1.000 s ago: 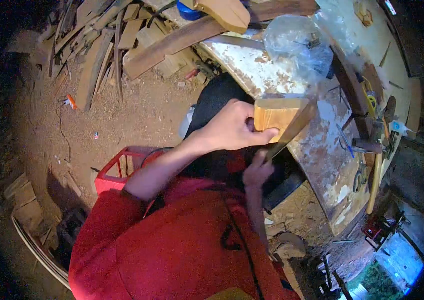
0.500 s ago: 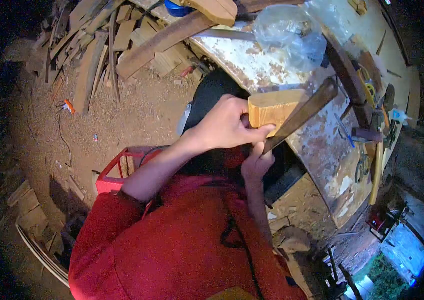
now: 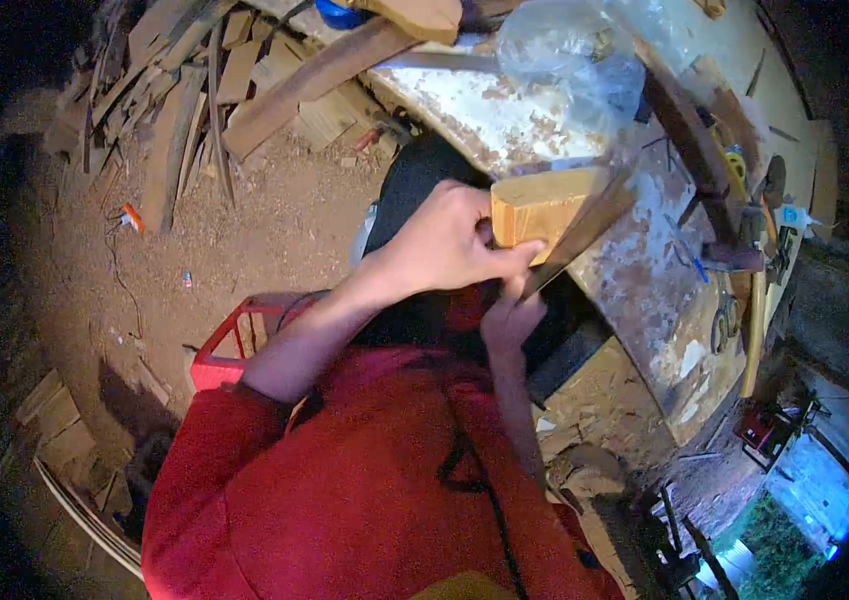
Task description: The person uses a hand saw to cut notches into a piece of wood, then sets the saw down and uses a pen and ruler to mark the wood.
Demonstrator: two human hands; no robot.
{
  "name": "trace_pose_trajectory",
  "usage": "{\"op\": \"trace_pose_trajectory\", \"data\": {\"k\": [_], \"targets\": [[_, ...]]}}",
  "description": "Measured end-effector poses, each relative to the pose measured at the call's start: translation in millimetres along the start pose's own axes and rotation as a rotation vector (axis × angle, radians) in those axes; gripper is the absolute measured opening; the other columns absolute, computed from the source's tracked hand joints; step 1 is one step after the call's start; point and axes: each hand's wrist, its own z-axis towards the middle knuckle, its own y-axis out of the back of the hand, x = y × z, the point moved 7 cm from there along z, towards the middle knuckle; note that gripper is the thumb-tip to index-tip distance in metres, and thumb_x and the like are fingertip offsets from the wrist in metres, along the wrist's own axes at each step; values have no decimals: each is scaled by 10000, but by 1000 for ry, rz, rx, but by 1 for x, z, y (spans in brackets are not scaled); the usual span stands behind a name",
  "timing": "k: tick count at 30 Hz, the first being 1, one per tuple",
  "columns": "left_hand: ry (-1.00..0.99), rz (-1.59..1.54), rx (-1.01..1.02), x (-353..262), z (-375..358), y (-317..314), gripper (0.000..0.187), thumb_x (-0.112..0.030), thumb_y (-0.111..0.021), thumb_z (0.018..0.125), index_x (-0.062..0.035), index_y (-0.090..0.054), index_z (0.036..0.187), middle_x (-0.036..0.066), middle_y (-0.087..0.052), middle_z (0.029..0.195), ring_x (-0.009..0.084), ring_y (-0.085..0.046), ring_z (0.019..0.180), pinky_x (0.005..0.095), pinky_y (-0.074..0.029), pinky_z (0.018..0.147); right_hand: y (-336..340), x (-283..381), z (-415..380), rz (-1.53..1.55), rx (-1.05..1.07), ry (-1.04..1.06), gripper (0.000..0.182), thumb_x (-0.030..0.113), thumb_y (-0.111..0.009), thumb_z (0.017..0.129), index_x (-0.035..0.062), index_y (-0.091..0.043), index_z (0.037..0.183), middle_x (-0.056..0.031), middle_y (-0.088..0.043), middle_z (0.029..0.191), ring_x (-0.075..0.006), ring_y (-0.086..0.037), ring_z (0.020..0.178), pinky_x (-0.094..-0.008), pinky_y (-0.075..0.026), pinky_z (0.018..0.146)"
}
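My left hand [image 3: 445,245] grips the near end of a pale wooden block [image 3: 537,207] that lies on the edge of the worn white workbench [image 3: 645,300]. My right hand [image 3: 511,318] is just below it, closed on the handle end of a long dark flat tool [image 3: 585,232], likely a file or rasp. The tool slants up to the right across the block's near face and looks motion-blurred. Both red sleeves fill the lower middle of the view.
A clear plastic bag [image 3: 570,62] lies on the bench behind the block. Pliers [image 3: 723,325], a hammer [image 3: 753,320] and other hand tools sit at the bench's right. Scrap planks [image 3: 195,110] pile up on the sawdust floor at top left; a red crate [image 3: 230,345] stands by my left arm.
The dark tool has slid back and forth along the block: extended up-right half a second ago, now drawn back. My left hand keeps the block steady.
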Motion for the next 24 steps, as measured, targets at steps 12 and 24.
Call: {"op": "trace_pose_trajectory", "data": {"k": [12, 24], "targets": [[-155, 36, -105, -5, -3, 0, 350, -330, -784, 747, -9, -705, 865, 174, -597, 598, 289, -610, 515, 358, -476, 520, -1, -25, -7, -158, -4, 18, 435, 336, -457, 1009, -52, -637, 934, -224, -666, 778, -404, -669, 755, -462, -468, 623], [249, -460, 59, 19, -2, -6, 232, -229, -660, 920, -2, -698, 949, -4, -635, 691, 44, -526, 503, 221, -419, 433, -24, -100, -36, -358, 183, -99, 272, 251, -465, 988, 23, -608, 1029, -211, -664, 939, -411, -619, 836, -517, -432, 719]]}}
